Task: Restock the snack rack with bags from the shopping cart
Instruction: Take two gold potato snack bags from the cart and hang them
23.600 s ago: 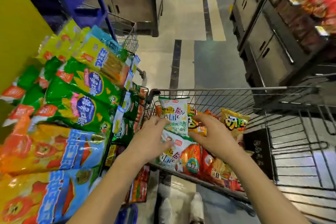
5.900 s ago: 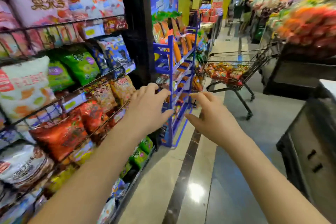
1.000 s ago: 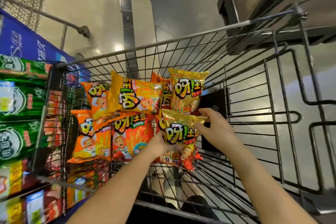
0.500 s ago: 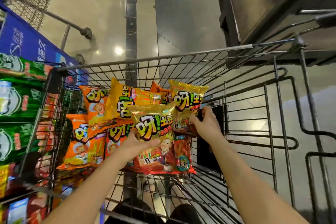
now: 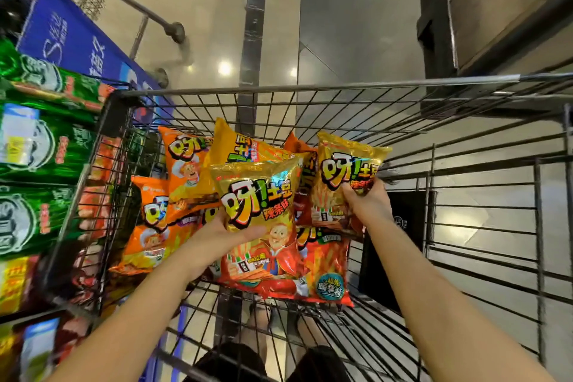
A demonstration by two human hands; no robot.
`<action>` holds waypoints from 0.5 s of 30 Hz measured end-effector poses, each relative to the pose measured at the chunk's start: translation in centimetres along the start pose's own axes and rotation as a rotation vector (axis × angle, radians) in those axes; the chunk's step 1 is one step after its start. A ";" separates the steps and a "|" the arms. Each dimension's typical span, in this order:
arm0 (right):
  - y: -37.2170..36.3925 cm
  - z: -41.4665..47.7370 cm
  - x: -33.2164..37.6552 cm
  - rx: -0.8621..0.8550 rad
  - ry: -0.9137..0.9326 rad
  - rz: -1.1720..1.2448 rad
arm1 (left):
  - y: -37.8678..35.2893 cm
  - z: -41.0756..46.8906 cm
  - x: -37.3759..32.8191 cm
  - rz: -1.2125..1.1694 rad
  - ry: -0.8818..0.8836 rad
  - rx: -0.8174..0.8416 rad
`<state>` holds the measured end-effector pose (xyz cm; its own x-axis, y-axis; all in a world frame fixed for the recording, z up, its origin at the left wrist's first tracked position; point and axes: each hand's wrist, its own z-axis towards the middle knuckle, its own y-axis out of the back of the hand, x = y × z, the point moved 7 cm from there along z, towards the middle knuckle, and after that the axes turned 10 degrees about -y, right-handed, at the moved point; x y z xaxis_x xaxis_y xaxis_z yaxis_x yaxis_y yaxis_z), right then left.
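The gold bag [image 5: 257,211] is raised above the heap in the shopping cart [image 5: 310,88], gripped from beneath by the left hand [image 5: 217,236], thumb on its front; a second gold bag [image 5: 347,170] stands toward the cart's right side, and the right hand [image 5: 369,205] has closed round its lower part, where half a second ago it was only arriving; whether it is lifted yet is hard to judge; with both hands loaded, the carry to the snack rack [image 5: 40,149] at left can likely begin; orange bags [image 5: 183,164] remain below.
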<state>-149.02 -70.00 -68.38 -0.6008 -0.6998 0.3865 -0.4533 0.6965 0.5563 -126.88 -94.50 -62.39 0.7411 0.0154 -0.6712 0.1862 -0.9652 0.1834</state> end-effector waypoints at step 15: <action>-0.5 -2.1 -1.6 0.239 -0.035 0.200 | 1.5 -0.8 -0.6 -0.048 0.004 -0.066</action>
<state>-146.41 -69.56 -67.75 -0.7138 -0.5424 0.4430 -0.4638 0.8401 0.2812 -126.58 -95.81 -61.12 0.7330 0.0624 -0.6773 0.2632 -0.9442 0.1978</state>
